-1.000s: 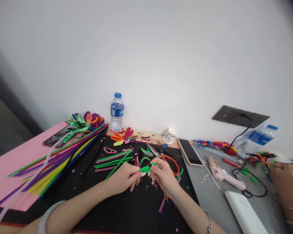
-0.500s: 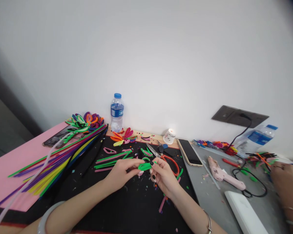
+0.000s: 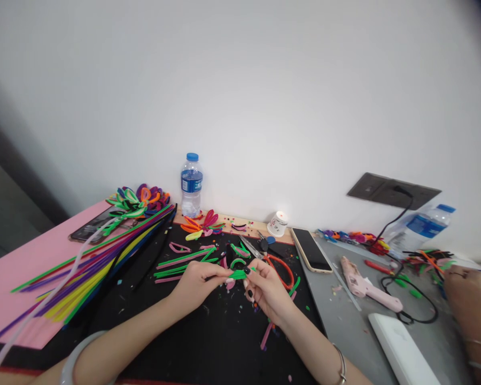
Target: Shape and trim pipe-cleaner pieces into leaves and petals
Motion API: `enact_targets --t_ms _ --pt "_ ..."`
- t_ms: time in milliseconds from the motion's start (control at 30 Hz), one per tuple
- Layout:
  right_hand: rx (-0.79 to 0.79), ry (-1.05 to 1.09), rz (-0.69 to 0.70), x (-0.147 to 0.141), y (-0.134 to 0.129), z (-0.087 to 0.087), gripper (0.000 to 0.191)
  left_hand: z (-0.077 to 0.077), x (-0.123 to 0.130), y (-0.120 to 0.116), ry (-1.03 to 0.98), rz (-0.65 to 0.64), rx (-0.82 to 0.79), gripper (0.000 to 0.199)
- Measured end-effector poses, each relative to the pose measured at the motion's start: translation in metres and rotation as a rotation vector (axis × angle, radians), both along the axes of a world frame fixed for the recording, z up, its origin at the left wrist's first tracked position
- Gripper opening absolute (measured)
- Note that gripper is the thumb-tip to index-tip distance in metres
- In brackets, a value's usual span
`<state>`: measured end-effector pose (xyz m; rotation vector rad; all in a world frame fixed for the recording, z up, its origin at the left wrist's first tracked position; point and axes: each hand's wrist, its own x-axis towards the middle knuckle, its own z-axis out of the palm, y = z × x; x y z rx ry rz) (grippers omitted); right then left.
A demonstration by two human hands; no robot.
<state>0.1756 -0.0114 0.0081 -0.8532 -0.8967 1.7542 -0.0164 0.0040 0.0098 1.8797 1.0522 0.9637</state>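
A bent green pipe cleaner [image 3: 238, 275] is pinched between my two hands above the black mat [image 3: 176, 337]. My left hand [image 3: 198, 283] grips its left end between thumb and index finger. The fingertips of my right hand [image 3: 266, 286], with dark nails, close on its right end. Just behind my right hand lie scissors with orange handles [image 3: 281, 267], their blades partly open. To the left of my hands rest cut green and pink pipe cleaner pieces [image 3: 184, 263]. Finished-looking petal loops [image 3: 204, 223] sit farther back.
A bundle of long pipe cleaners [image 3: 92, 270] lies on pink card [image 3: 8, 267] at left. A water bottle [image 3: 191, 184], paper cup [image 3: 277, 223] and phone [image 3: 311, 251] stand or lie behind. At right are a pink glue gun [image 3: 369, 291] with a cord and another person's hand [image 3: 471, 299].
The green pipe cleaner loop, wider before, is now squeezed flatter between my fingertips. My hands have barely shifted otherwise.
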Motion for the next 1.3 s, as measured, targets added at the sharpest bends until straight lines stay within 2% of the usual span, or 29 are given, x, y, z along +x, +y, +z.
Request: enact_targets --t_ms 133,333,567,900,1200,1300 --pt "0.013 -0.008 -0.026 -0.0003 0.0 -0.0012 0.023 0.0018 0.002 -0.0005 -0.038 0.006 -0.062 0.016" --pt "0.04 -0.028 -0.11 -0.0018 0.0 -0.0008 0.024 0.0004 0.0073 0.0004 -0.317 0.005 -0.275 0.021" --pt "0.076 -0.078 -0.097 -0.004 -0.0019 0.0032 0.023 -0.0014 0.007 0.001 -0.287 0.038 -0.288 0.01" --pt "0.054 -0.097 -0.14 -0.0044 -0.0012 0.0011 0.021 0.0069 0.0074 -0.0011 -0.203 0.012 -0.229 0.015" --pt "0.048 -0.071 -0.157 -0.0032 -0.0002 -0.0002 0.023 -0.0003 0.0061 0.0014 -0.184 0.008 -0.157 0.012" --pt "0.043 -0.074 -0.156 -0.0025 0.0003 -0.0018 0.023 -0.0018 0.0044 0.0016 -0.135 0.028 -0.071 0.016"
